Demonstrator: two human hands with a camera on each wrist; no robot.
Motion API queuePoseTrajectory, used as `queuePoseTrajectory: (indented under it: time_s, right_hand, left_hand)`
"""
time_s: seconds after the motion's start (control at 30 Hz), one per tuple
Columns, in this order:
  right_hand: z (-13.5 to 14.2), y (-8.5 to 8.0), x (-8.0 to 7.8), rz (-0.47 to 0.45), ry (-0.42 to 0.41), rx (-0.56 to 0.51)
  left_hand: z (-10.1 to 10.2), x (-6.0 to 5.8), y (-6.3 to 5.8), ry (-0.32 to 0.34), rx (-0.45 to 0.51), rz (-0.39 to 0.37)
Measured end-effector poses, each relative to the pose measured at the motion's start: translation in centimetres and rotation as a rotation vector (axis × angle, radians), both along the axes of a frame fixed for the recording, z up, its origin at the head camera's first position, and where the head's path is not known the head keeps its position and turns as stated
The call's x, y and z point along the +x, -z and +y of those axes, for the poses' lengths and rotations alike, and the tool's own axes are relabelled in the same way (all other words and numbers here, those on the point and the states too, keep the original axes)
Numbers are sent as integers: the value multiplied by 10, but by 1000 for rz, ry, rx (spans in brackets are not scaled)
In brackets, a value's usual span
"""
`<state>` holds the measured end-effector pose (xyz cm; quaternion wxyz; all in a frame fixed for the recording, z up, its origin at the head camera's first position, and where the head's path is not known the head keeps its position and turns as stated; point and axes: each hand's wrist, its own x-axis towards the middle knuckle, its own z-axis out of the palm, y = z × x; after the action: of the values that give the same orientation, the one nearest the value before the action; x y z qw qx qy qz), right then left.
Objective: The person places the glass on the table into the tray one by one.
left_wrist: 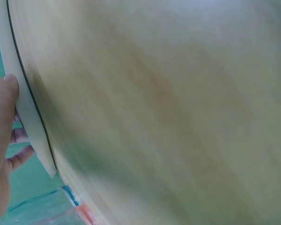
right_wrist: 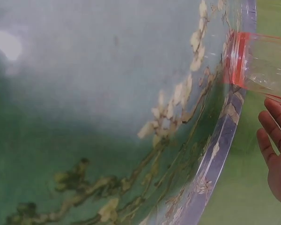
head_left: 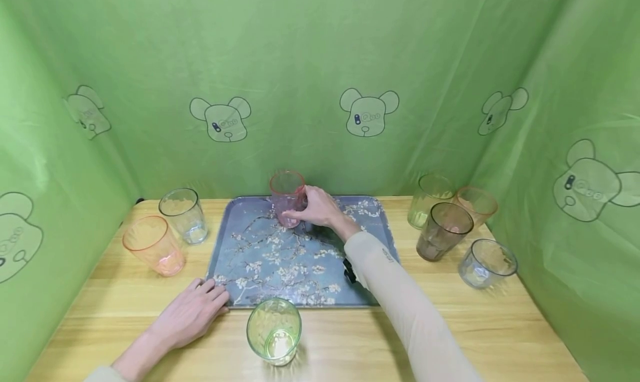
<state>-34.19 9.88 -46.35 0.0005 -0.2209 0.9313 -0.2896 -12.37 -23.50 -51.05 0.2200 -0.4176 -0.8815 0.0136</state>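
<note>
At the back of the blue blossom-patterned tray, my right hand holds an upright pink glass with a red rim. The thumb lies low across its front, and the other fingers are at its right side. The right wrist view shows the fingers close beside the red-rimmed glass. My left hand rests palm down at the tray's near left corner, fingertips at the rim. In the left wrist view its fingers lie loosely along a pale edge.
An orange glass and a clear dark-rimmed glass stand left. A green glass is in front of the tray. On the right are green, brown, orange and short blue-grey glasses. Green curtains surround the table.
</note>
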Motion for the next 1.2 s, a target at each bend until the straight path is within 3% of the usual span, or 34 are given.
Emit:
queuePoseTrajectory:
  time_s: [0.5,0.9,1.2]
  right_hand:
    - [2,-5,4,-19,44,-14]
    - [14,-17,11,36,69,47]
    - [32,-26,17,96,54,154]
  left_hand:
    - [-1,-1,1,-1,-11,-6]
    - [-1,-2,1,-2,-12,-3]
    - [-1,-2,1,3,-20,-1]
